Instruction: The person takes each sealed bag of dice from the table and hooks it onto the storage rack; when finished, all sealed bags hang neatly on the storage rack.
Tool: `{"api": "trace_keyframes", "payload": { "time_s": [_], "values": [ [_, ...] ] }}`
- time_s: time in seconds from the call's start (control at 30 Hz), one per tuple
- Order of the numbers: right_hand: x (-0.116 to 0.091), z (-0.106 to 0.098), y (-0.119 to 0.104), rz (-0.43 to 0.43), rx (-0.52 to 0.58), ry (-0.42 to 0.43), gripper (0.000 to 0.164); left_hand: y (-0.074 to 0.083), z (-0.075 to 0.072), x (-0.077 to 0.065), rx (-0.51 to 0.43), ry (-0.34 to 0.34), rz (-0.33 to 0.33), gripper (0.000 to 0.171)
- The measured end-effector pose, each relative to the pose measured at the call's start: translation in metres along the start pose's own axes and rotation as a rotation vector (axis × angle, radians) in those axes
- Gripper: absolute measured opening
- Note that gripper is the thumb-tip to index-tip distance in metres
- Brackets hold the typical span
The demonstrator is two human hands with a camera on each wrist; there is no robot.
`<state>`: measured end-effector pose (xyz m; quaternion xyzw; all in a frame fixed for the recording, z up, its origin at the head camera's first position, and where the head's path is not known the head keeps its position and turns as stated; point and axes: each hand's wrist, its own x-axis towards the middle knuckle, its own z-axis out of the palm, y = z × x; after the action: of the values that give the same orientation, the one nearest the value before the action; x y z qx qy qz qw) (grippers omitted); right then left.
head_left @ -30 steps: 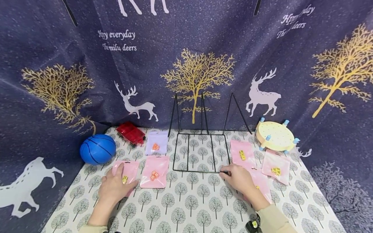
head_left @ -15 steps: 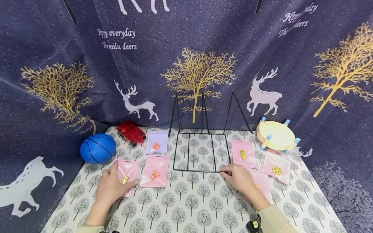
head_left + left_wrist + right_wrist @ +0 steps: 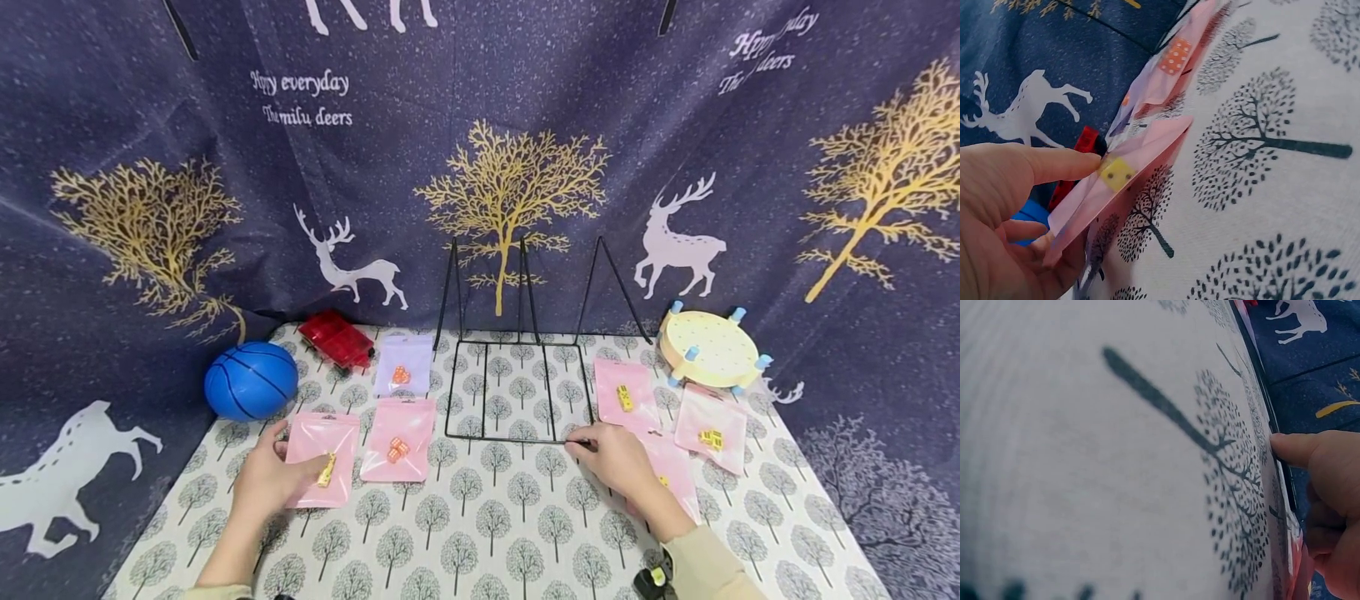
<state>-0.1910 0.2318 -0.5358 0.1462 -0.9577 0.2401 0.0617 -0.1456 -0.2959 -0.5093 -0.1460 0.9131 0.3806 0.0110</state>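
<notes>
A pink zip bag with yellow dice inside is pinched by my left hand, thumb on top over the dice and fingers underneath. In the left wrist view the bag tilts over the tree-print cloth. My right hand grips the front right corner of a black wire rack; the right wrist view has the thumb on the wire and the other fingers curled. Beside the left hand lies a pink bag with orange dice. Partly under the right forearm is another pink bag.
A lilac bag with orange dice lies behind. At left are a blue basketball and a red plastic toy. On the right, two pink bags with yellow dice lie near a cream oval stand with blue-tipped legs. A dark curtain hangs behind.
My left hand has gone from spreading over the pink bag to pinching it, sliding its fingers under the left edge and shifting left. The right hand has stayed at the rack's corner.
</notes>
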Motion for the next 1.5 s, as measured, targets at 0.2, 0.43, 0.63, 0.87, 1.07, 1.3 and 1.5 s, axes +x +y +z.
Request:
{"api": "trace_keyframes", "payload": {
  "time_s": [0.2,0.43,0.63,0.87,1.07,1.3,1.5],
  "values": [
    [0.001,0.003,0.002,-0.027,0.016,-0.003,0.009,-0.004,0.000,0.000,-0.206,-0.040,-0.058,0.085],
    [0.001,0.003,0.003,-0.023,0.029,-0.019,0.008,-0.008,0.002,-0.001,-0.221,-0.002,-0.066,0.056],
    [0.002,0.003,0.002,-0.027,0.037,-0.029,0.007,-0.006,0.001,-0.003,-0.295,-0.013,-0.063,0.049],
    [0.002,0.001,0.001,-0.034,0.041,-0.036,0.006,0.002,-0.006,-0.009,-0.285,0.000,-0.002,0.041],
    [0.001,0.002,0.001,-0.027,0.046,-0.044,0.007,0.013,-0.010,-0.017,-0.180,0.083,0.180,0.026],
    [0.000,0.002,0.001,-0.016,0.053,-0.047,0.007,0.026,-0.012,-0.024,-0.032,0.199,0.401,0.016],
    [0.000,0.002,0.000,-0.019,0.060,-0.039,0.008,0.035,-0.014,-0.028,0.021,0.268,0.474,0.014]
  ]
}}
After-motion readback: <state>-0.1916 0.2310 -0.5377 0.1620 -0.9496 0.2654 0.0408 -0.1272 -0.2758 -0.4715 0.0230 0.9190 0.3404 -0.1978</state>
